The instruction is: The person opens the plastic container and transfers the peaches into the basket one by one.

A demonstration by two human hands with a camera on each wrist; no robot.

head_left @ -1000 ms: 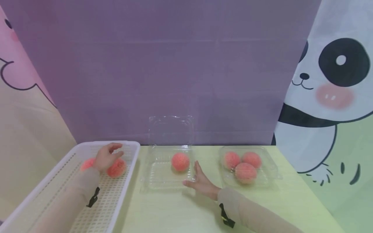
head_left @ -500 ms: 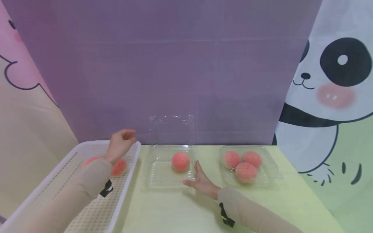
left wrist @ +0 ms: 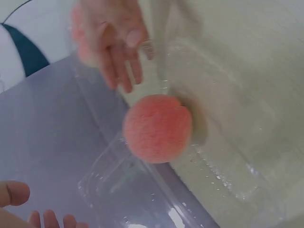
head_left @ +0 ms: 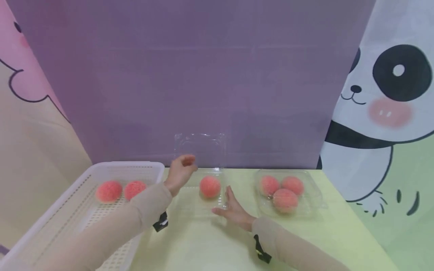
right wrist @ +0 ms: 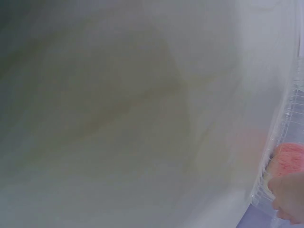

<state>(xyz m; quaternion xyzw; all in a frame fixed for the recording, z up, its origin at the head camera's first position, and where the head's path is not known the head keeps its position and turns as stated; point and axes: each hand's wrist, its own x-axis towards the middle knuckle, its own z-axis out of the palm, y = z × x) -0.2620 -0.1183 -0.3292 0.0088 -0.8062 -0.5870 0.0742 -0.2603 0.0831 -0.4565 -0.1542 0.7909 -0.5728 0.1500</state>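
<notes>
A pink peach sits in the right half of a clear plastic clamshell box, whose lid stands raised at the back. Above the left side of that box hovers my left hand, fingers loosely bent. In the left wrist view its thumb and fingertips are apart, with nothing visible between them. My right hand is at the box's right side, thumb and fingers spread, apparently touching its edge. The right wrist view catches a peach and part of a hand; whose side cannot be told.
On the left, a white perforated basket holds two peaches. A second clear box with several peaches stands on the right of the pale table. A purple backdrop rises behind.
My left hand has risen out of the basket and moved right, over the open box, uncovering the two peaches in the basket. My right hand stays at the box.
</notes>
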